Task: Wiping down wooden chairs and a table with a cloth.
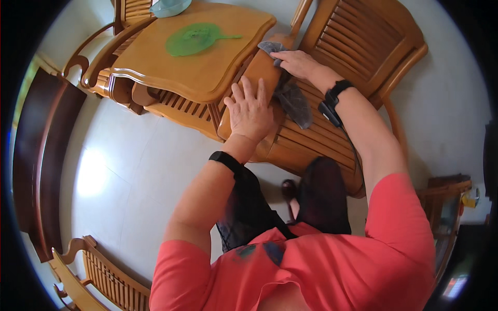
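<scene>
My left hand [250, 111] lies flat with its fingers spread on the broad wooden armrest [262, 70] of a slatted chair. Farther along the same armrest, my right hand [300, 63] presses a grey cloth [294, 103] onto the wood, its fingers bent over the fabric. One part of the cloth bunches beneath those fingers; another hangs down the armrest's inner side onto the slatted seat [316, 137]. How the fingertips grip the cloth is partly hidden.
Left of the armrest stands a wooden table [233, 62] with a green hand fan [194, 39] and a pale blue bowl [170, 7] on it. More wooden chairs stand at the far left and lower left [114, 269]. A dark wooden cabinet [41, 155] lines the left.
</scene>
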`<state>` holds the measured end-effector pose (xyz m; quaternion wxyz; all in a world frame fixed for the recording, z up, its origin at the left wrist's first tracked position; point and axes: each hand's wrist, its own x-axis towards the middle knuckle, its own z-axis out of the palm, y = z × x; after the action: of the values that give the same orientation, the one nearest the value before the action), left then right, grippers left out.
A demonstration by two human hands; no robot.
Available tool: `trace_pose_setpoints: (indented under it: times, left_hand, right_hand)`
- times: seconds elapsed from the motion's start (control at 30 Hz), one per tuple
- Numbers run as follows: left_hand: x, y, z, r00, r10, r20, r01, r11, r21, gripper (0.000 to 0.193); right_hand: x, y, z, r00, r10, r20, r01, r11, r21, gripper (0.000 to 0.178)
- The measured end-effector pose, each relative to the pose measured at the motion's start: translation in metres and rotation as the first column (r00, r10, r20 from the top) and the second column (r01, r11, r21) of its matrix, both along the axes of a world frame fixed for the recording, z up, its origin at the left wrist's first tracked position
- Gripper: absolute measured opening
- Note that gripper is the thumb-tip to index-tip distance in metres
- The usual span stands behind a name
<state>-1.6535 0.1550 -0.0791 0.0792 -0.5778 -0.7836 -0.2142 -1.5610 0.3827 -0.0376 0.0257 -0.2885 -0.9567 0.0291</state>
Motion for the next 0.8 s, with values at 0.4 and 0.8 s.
trace_pose_setpoints:
  times: [0.4,0.8]
  left_hand:
    - [0.004,-0.005,0.006,1.000,-0.006,0.015,0.006,1.000,-0.012,0.074]
    - [0.008,0.000,0.016,0.999,-0.002,0.034,0.006,0.995,-0.099,0.076]
  right_hand:
    - [-0.036,0.076,-0.013,0.978,-0.117,0.170,0.121,0.992,-0.015,0.041]
    - [-0.065,0.208,-0.049,0.922,-0.181,0.342,0.136,0.979,0.152,0.046]
